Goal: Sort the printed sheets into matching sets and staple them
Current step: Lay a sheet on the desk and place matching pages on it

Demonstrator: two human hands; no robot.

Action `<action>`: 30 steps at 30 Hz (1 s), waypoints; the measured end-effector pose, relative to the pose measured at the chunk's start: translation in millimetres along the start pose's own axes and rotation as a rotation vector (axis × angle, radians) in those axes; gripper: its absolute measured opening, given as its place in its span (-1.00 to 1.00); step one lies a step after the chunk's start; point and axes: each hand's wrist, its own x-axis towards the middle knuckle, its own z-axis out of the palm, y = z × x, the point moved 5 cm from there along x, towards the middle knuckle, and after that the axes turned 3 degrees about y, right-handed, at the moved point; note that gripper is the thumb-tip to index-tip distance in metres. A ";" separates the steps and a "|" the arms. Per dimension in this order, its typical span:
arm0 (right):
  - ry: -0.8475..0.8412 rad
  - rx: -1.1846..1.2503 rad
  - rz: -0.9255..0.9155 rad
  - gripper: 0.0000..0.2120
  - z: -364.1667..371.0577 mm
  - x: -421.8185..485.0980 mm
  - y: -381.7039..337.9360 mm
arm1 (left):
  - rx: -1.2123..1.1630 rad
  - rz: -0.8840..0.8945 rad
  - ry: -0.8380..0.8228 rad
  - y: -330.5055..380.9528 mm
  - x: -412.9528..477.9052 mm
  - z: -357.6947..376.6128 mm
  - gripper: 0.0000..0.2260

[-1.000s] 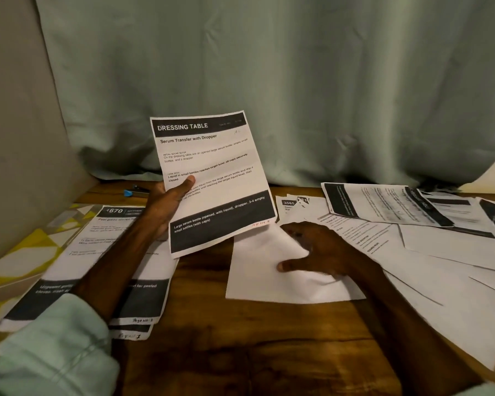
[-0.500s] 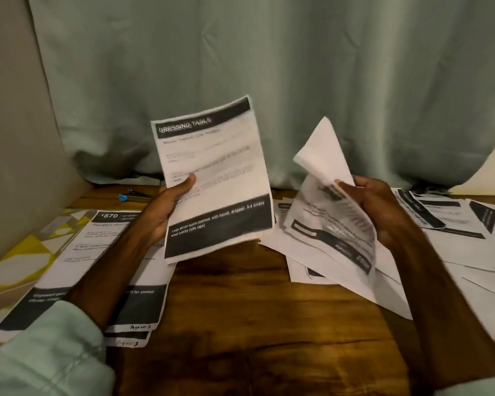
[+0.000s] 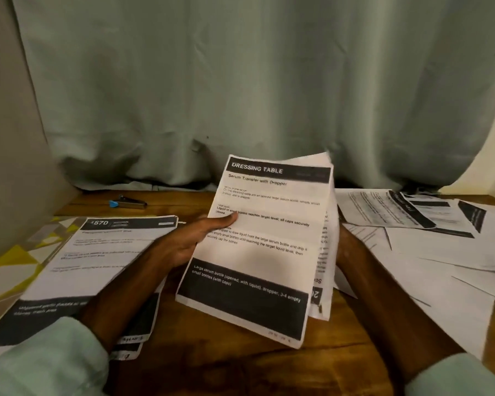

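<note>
Though apart earlier, second sheet [image 3: 327, 224] now behind front sheet [image 3: 265, 252].

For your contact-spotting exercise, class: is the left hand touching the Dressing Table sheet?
Touching. The head view shows the left hand holding the Dressing Table sheet, thumb lying on its printed front.

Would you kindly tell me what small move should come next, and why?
Probably turn and square the rear sheet: it juts past the right edge of the DRESSING TABLE sheet, print running sideways. The left hand grips that sheet; the right hand is behind. The stapler lies apart at the back of the table, so stapling seems premature.
</note>
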 end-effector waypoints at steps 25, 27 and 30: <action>1.241 -0.589 -0.273 -0.66 -30.5 -67.4 -89.7 | 0.190 0.130 0.227 11.7 6.4 -29.3 -0.65; 1.180 -0.757 -0.153 -0.63 -35.0 -69.0 -94.7 | 0.178 0.174 0.310 17.2 6.1 -42.9 -0.65; 1.068 -1.057 0.090 -0.59 -38.8 -71.7 -95.5 | 0.156 0.217 0.326 21.4 5.4 -52.0 -0.65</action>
